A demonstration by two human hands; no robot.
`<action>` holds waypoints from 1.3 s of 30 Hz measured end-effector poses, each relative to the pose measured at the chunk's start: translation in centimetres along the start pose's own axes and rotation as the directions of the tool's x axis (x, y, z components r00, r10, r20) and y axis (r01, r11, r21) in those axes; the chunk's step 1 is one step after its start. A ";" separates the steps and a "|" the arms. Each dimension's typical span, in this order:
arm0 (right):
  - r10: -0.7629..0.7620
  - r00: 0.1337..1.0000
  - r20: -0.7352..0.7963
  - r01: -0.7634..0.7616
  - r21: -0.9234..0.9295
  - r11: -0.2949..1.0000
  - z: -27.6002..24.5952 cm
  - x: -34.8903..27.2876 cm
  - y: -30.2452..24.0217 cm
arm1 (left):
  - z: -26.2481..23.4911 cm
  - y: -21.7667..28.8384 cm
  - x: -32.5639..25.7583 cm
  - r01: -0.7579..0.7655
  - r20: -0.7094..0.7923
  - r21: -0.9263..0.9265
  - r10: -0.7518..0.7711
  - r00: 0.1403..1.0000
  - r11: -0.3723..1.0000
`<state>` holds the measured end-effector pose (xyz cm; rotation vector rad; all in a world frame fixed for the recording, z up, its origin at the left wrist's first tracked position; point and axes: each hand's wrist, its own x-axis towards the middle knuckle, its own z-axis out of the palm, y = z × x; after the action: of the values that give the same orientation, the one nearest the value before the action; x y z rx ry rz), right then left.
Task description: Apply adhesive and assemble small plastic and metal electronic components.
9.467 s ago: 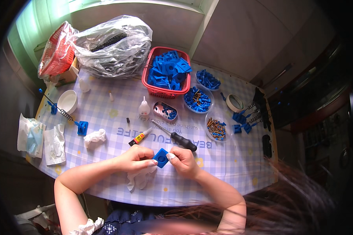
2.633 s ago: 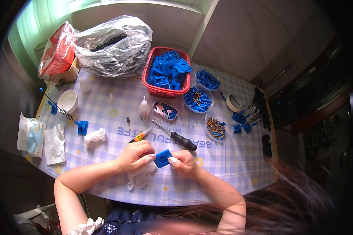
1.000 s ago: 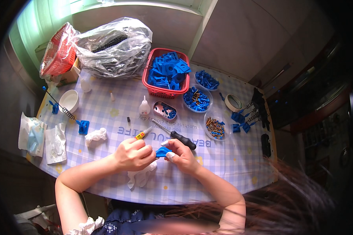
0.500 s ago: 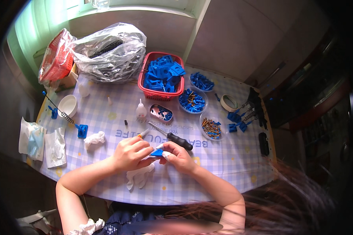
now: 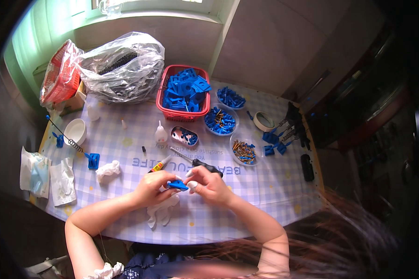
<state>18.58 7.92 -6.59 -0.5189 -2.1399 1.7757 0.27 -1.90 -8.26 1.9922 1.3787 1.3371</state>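
A small flat blue plastic part sits between both hands above the near side of the checked table. My left hand pinches its left edge, and my right hand holds its right edge with the fingertips. A black-handled screwdriver lies just beyond my right hand. A small glue tube with an orange tip lies just beyond my left hand. A crumpled white tissue lies under my left wrist.
A red basket of blue parts stands at the back. Bowls of blue pieces and screws sit to its right, with a tape roll. A clear bag, a white cup and wipes occupy the left.
The hands have kept hold of the blue part and turned it from face-up to nearly edge-on. The view has shifted slightly, so the table's things sit lower.
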 end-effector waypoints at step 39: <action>0.040 0.958 -0.283 -0.274 -0.869 0.413 -13.4 0.5 -1.5 | 0.2 -0.5 0.2 -0.208 0.114 0.029 0.204 0.972 0.978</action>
<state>24.19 19.58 -2.62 -1.1295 -2.7882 0.3423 0.22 -1.45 -8.69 2.2524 1.1851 1.2703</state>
